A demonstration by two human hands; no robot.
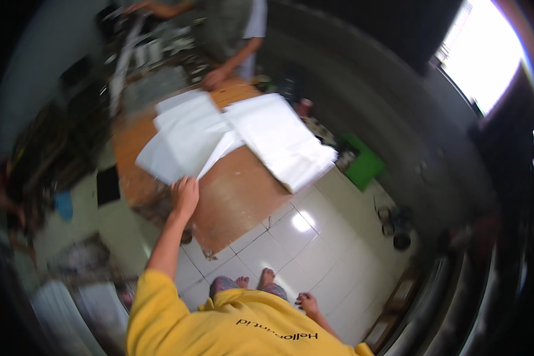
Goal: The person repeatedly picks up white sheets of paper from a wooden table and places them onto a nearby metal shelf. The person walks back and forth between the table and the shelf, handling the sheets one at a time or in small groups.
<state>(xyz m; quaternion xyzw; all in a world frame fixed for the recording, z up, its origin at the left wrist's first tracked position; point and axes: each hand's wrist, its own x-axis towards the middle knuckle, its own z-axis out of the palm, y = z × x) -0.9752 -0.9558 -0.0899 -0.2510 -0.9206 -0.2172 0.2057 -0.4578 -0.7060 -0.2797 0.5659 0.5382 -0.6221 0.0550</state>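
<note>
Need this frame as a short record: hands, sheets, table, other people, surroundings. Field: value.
left hand: fingers at near edge of left white sheets; grip too blurred to tell
right hand: low beside the body, away from the table; nothing visibly held
left sheets: overlapping, spread unevenly, one edge folded up
right white sheets: neater stack, angled on the table
table: brown top, worn near corner
co-worker: beyond the table, one hand at its far side
surroundings: pale tiled floor, green object right of the table, bright window upper right
</note>
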